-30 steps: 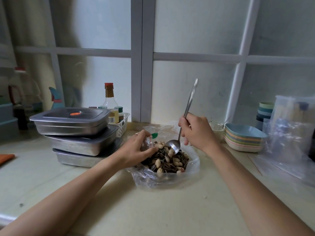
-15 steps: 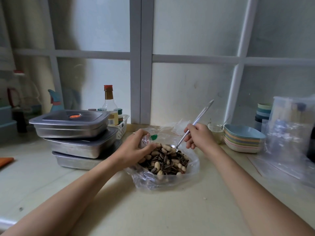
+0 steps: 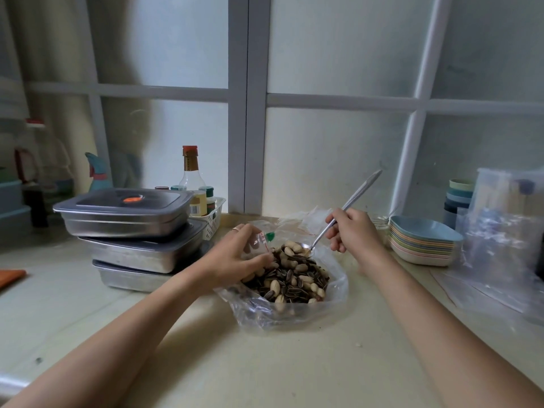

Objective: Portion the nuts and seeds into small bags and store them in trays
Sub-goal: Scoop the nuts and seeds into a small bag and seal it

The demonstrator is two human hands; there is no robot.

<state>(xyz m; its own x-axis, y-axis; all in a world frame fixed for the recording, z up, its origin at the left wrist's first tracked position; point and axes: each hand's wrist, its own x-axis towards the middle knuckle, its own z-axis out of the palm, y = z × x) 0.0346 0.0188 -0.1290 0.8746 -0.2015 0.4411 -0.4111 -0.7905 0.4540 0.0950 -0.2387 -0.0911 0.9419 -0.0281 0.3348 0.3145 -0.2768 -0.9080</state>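
Spoon (image 3: 353,201) handle tipped lower than a second ago, bowl now loaded. Open plastic bag of nuts and seeds (image 3: 294,282) sits mid-counter. Hands apart: left hand (image 3: 235,257) pinches small bag (image 3: 261,240) at its 10 o'clock rim; right hand (image 3: 351,232) grips spoon, 1 o'clock. Stacked steel trays (image 3: 126,228) at 9 o'clock.

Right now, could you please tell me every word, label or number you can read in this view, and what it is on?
No text here can be read.
Neck label on the bottle: too blurred.
Yellow label on the jar beside it: too blurred.
Red and green print on the small bag held by the left hand: too small to read.
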